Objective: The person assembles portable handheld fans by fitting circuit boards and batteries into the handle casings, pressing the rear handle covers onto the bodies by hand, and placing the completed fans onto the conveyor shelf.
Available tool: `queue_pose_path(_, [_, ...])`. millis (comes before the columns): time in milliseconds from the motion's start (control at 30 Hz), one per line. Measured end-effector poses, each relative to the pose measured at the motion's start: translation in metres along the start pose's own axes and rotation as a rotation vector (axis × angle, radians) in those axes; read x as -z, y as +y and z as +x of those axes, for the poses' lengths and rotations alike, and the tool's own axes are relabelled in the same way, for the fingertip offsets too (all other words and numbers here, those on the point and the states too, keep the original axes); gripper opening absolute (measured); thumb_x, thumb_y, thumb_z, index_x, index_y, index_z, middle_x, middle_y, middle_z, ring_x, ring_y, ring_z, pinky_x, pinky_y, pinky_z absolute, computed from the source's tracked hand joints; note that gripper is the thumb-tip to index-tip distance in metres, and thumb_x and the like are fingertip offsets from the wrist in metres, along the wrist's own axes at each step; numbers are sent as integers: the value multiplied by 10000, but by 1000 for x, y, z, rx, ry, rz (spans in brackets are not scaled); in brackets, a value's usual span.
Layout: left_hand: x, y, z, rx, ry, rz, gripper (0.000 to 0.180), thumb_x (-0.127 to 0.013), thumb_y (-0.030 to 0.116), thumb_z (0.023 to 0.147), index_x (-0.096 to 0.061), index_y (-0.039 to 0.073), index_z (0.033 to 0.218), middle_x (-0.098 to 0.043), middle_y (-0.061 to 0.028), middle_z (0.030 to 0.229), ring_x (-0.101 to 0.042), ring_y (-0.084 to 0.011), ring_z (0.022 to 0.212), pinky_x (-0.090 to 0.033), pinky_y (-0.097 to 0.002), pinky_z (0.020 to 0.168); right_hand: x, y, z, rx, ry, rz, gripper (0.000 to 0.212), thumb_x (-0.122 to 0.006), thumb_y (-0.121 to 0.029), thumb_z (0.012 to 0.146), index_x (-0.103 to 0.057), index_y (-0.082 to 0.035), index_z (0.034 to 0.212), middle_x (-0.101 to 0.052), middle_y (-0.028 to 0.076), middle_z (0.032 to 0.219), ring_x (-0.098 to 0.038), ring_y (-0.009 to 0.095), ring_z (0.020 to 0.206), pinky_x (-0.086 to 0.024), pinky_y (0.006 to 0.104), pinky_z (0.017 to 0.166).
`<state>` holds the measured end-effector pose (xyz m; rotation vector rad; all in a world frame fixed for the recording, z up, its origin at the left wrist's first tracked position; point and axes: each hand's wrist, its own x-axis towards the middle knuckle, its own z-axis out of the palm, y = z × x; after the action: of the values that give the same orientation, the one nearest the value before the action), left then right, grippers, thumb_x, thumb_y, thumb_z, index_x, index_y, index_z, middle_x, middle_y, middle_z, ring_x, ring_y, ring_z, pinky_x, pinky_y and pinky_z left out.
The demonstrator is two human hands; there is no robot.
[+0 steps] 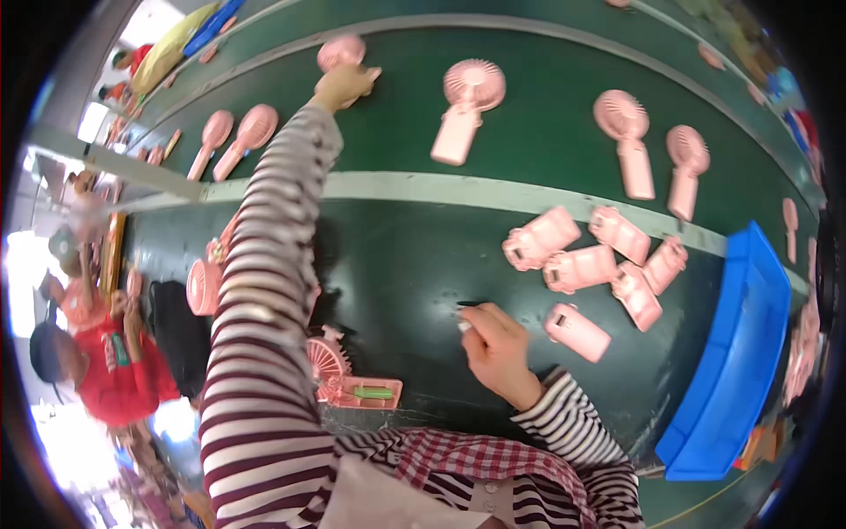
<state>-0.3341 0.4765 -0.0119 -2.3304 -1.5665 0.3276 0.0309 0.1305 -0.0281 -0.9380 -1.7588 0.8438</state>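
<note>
My left arm reaches far across to the green belt, where my left hand [344, 86] is closed round the handle of a pink handheld fan [341, 51]; the fan's round head shows beyond my fingers. Over the dark table, my right hand [499, 354] is closed in a pinch. A small dark tip sticks out between its fingers, too small to name. Right of that hand lies a pink handle casing [577, 332]. Near my left forearm, an opened fan [328, 361] rests with a green battery [374, 393] in its handle.
Several pink handle casings [580, 268] are piled right of the middle. A blue bin [736, 353] stands at the right. More assembled fans [474, 85] lie on the belt [546, 115], behind a pale rail [423, 186]. A person in red [132, 375] sits at the left.
</note>
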Motion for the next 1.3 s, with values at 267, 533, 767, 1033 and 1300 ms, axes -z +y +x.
queue_pose_path(267, [53, 70, -139, 403, -59, -1445, 152, -507, 62, 680, -619, 48, 782, -581, -61, 664, -572, -204, 572, -456, -332, 471, 9, 3, -14, 18, 61, -55, 237, -554, 11, 713, -597, -35, 941, -575, 115, 811, -590, 292, 727, -484, 368, 630])
queue_pose_path(533, [188, 207, -247, 210, -157, -1581, 386, -536, 24, 580, -614, -41, 952, -592, -62, 830, -575, -135, 691, -486, -247, 587, -6, 5, -31, -67, 306, 100, 359, -462, 65, 749, -507, 19, 1102, -531, 129, 852, -570, 257, 739, -480, 325, 644])
queue_pose_path(767, [189, 267, -321, -432, 194, -836, 337, -492, -49, 654, -600, -4, 970, -501, -184, 1132, -461, -373, 1100, -376, -422, 935, 54, 8, -98, -217, 327, -43, 186, -535, -135, 876, -569, -22, 1020, -575, 35, 793, -546, 109, 675, -464, 251, 584])
queue_pose_path(1033, [178, 325, -385, 405, 334, -1076, 327, -636, 83, 735, -596, 23, 1055, -618, -106, 845, -595, -184, 645, -472, -299, 564, 99, -24, -109, -288, 218, -151, 301, -530, -25, 818, -537, 13, 1116, -597, 49, 906, -561, 101, 733, -463, 226, 620])
queue_pose_path(1300, [185, 355, -420, 523, 296, -945, 284, -651, 140, 743, -579, 11, 986, -590, -156, 846, -583, -305, 723, -469, -363, 618, 62, -74, -87, 176, -4, -481, 424, -648, -166, 678, -525, 17, 1040, -529, 185, 943, -510, 365, 866, -439, 415, 759])
